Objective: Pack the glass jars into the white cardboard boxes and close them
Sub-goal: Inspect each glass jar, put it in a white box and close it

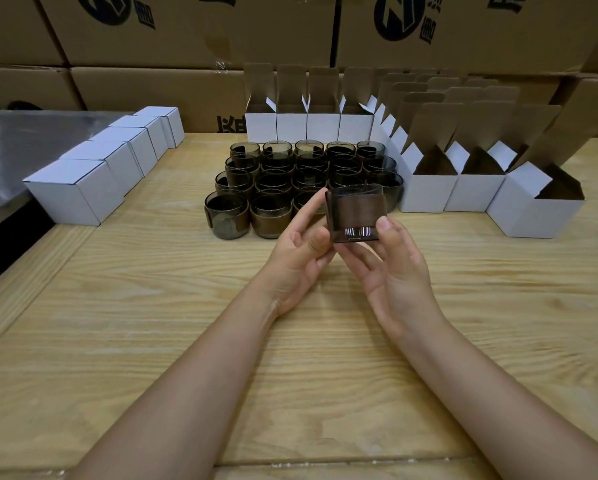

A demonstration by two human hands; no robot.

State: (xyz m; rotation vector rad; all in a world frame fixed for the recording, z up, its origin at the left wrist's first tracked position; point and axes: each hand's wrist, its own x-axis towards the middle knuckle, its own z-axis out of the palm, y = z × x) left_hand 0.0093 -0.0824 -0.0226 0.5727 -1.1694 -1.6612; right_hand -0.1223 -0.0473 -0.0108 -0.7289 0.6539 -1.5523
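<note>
A dark smoked glass jar (356, 213) with a brown band is held upright above the table, gripped from both sides by my left hand (299, 251) and my right hand (391, 268). Behind it stand several more jars (266, 188) in tight rows. Open white cardboard boxes (429, 188) with raised flaps line the right and the back. The nearest open box (532, 209) stands at the right. Several closed white boxes (72, 192) form a diagonal row on the left.
The work surface is a light wooden table (152, 306). Large brown shipping cartons (186, 32) are stacked along the back. A grey metal surface (17, 143) lies beyond the table's left edge.
</note>
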